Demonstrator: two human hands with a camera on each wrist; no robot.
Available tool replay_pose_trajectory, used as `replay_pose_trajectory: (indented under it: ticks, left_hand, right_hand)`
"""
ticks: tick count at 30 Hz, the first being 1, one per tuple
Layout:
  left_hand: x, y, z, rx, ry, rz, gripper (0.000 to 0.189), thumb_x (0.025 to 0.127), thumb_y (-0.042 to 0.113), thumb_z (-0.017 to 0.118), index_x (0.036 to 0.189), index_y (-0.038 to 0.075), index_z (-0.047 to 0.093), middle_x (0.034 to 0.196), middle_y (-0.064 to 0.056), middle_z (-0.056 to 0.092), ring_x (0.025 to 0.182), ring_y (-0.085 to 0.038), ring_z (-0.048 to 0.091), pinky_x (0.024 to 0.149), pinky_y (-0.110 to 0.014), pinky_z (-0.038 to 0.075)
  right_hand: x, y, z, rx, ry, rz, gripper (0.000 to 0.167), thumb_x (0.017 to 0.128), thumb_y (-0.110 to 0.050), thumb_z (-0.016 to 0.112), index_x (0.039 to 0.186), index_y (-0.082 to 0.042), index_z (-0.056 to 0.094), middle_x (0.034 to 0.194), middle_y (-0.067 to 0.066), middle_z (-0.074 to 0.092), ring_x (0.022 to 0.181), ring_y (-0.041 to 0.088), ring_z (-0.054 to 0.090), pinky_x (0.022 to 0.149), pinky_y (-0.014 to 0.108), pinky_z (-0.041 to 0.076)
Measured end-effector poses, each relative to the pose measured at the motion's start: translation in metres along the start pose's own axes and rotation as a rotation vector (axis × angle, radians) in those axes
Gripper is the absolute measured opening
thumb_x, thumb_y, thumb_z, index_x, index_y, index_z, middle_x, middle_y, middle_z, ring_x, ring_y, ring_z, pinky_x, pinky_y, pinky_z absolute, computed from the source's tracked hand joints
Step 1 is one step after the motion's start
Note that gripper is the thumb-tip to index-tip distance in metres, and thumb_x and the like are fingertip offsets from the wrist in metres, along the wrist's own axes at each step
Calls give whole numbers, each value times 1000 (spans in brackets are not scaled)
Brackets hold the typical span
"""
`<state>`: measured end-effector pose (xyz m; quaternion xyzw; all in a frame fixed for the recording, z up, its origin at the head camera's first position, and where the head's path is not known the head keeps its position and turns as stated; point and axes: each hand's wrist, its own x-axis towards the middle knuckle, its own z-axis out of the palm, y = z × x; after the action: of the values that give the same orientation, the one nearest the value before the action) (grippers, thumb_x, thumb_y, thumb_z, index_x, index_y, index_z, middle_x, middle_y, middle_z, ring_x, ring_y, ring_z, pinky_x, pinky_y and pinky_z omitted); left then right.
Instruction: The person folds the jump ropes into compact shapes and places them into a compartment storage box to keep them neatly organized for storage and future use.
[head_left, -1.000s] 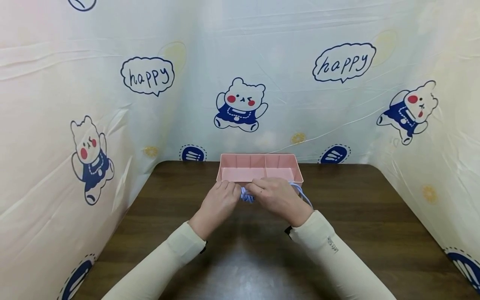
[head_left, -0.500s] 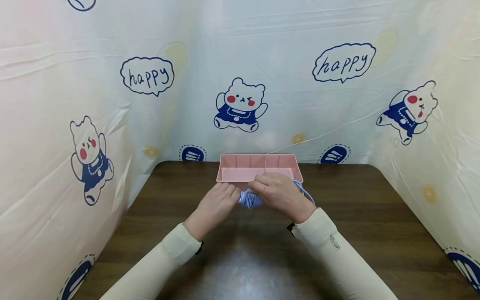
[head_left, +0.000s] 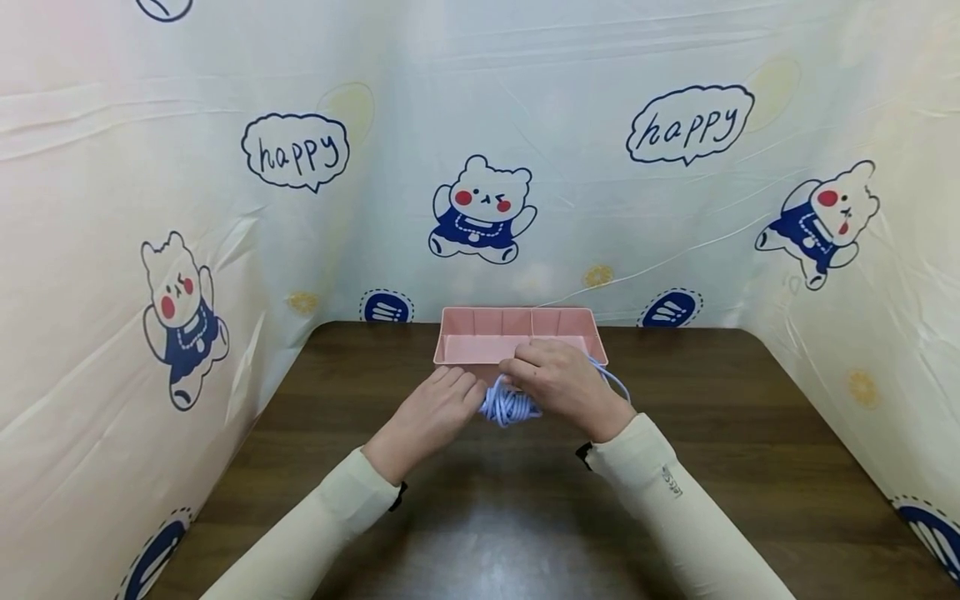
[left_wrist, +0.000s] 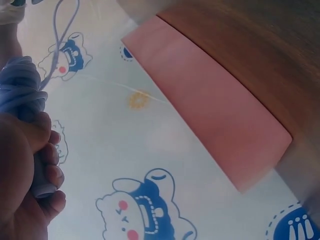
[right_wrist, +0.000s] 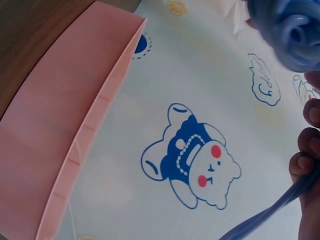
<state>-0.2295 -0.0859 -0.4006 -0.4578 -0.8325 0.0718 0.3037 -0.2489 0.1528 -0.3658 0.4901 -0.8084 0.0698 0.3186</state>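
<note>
The person's left hand (head_left: 433, 415) is curled closed round one end of a bundle of pale-blue wound cord (head_left: 507, 403); the right hand (head_left: 572, 388), also curled, grips a length of that cord. In the head view the knuckles hide what the fingers do, and the bundle shows only in the gap between the hands, just in front of the box.

The left wrist view adds a smooth blue cylindrical end (left_wrist: 44, 190) poking out below the left fingers (its material is hard to tell). The right wrist view catches the coils blurred and cut off at the edge, with doubled strands (right_wrist: 267, 216) leaving the right fist.

Beyond sits a shallow pink rectangular box (head_left: 487, 320) with a divider, its right compartment partly covered by the right hand. It stands on a dark brown wood-grain table (head_left: 337, 433), near the far edge. Pale cloth (head_left: 577, 125) printed with bears and "happy" bubbles surrounds the table on three sides.
</note>
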Motion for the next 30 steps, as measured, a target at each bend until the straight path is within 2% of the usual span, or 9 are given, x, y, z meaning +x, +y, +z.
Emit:
replay_pose_trajectory:
  ticks: [5, 9, 13, 16, 22, 25, 30]
  left_hand:
    - [0, 2, -5, 16, 25, 17, 24, 87, 3, 71, 107, 0, 57, 91, -9, 56, 82, -23, 49, 76, -33, 45]
    - [2, 4, -9, 28, 48, 24, 27, 87, 2, 71, 110, -2, 57, 92, -10, 56, 82, -23, 49, 76, -32, 45]
    - [5, 5, -13, 58, 66, 27, 31, 87, 3, 71, 113, -3, 56, 95, -11, 57, 84, -23, 50, 80, -32, 46]
    - [6, 5, -16, 74, 80, 30, 32, 87, 2, 72, 114, -4, 56, 96, -13, 57, 85, -24, 51, 82, -32, 47]
    - [5, 6, -17, 65, 111, 68, 37, 83, 3, 76, 113, -4, 57, 91, -11, 57, 82, -22, 51, 77, -30, 47]
    - [5, 7, -16, 66, 106, 76, 39, 82, 4, 77, 114, -4, 57, 92, -11, 58, 81, -22, 51, 77, -31, 48]
    - [6, 9, -14, 79, 99, 93, 40, 82, 7, 79, 115, -3, 59, 94, -11, 60, 83, -22, 53, 78, -31, 49]
  right_hand:
    - [-4, 4, 4, 26, 20, -8, 18, 90, -22, 72, 105, -15, 66, 84, -4, 54, 73, 11, 49, 69, 24, 47]
    - [-8, 9, 9, 99, 46, 11, 19, 90, -20, 71, 108, -16, 65, 84, -4, 54, 74, 10, 49, 68, 23, 46]
    - [-9, 14, 12, 174, 74, 26, 15, 98, -25, 60, 109, -16, 64, 85, -6, 54, 75, 9, 50, 68, 23, 46]
    - [-11, 17, 15, 221, 93, 31, 22, 102, -32, 50, 106, -16, 64, 87, -7, 55, 75, 8, 50, 68, 23, 47]
    - [-20, 27, 27, 327, 151, 83, 30, 104, -34, 40, 96, -14, 61, 79, -7, 52, 70, 9, 48, 64, 26, 45]
    - [-22, 29, 35, 335, 148, 98, 37, 105, -37, 34, 95, -14, 61, 79, -6, 52, 70, 10, 49, 65, 27, 46]
    - [-22, 29, 43, 337, 153, 107, 39, 106, -37, 31, 95, -14, 61, 81, -5, 52, 72, 10, 50, 67, 28, 47]
